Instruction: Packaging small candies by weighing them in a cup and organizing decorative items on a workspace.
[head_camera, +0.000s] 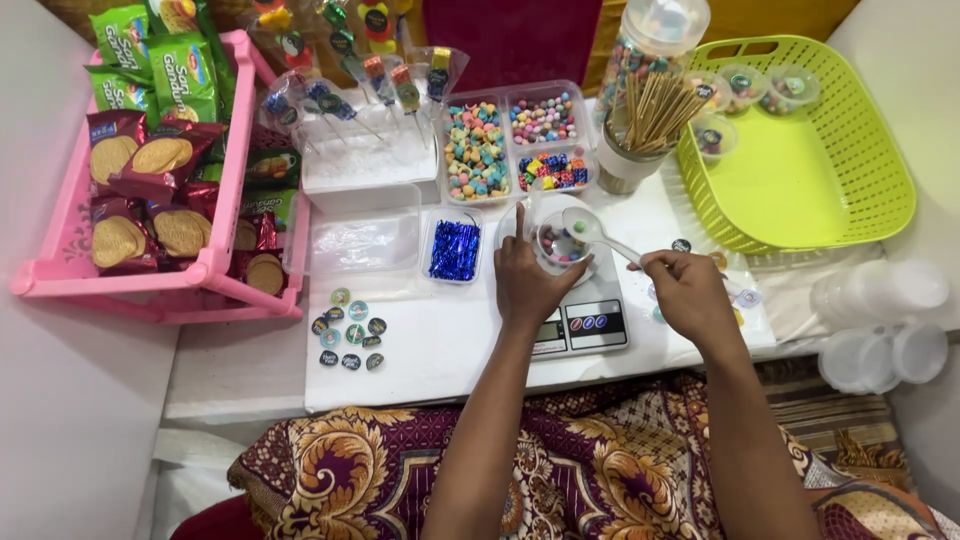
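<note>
Cup (560, 243) of candies on the scale (590, 318) looks light and tippy, so our left hand (528, 283) pinches its rim while our right hand (690, 290) pinches the spoon (590, 230) handle.

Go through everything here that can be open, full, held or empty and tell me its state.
Small clear cup: on the scale, partly filled with candies, steadied by left hand.
Spoon: held by right hand, bowl over the cup.
Kitchen scale: display lit.
Green basket: mostly empty, filled cups at back.
Candy jar: lidded, full.
</note>
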